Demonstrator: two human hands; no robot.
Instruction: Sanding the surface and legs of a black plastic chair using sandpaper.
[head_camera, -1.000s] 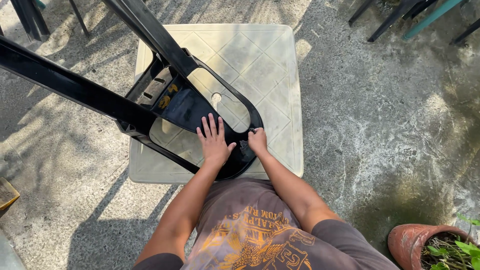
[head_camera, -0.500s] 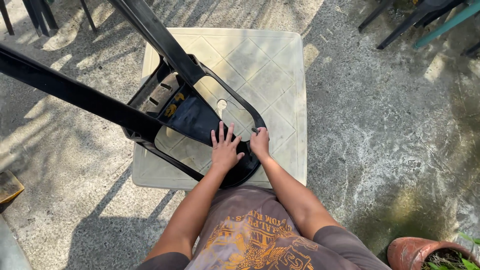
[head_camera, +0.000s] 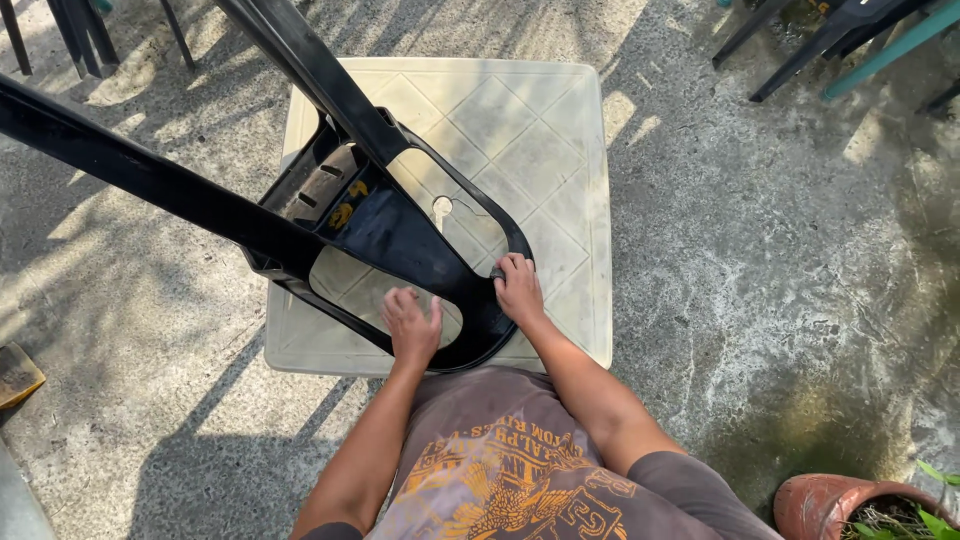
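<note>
Lying upturned on a cream plastic table (head_camera: 560, 120), the black plastic chair (head_camera: 400, 235) points its legs far and left across the concrete. Near its curved back rim, the left hand (head_camera: 412, 325) presses down with fingers curled together, while the right hand (head_camera: 520, 290) grips the rim's right side, fingers clamped around it. A clay pot (head_camera: 850, 505) sits near right.

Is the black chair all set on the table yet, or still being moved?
Done: the black chair lies upside down on the cream table, legs pointing away. In hand: left hand presses on its backrest, right hand grips the curved rim. Left: both hands are on it, so it isn't let go.
</note>
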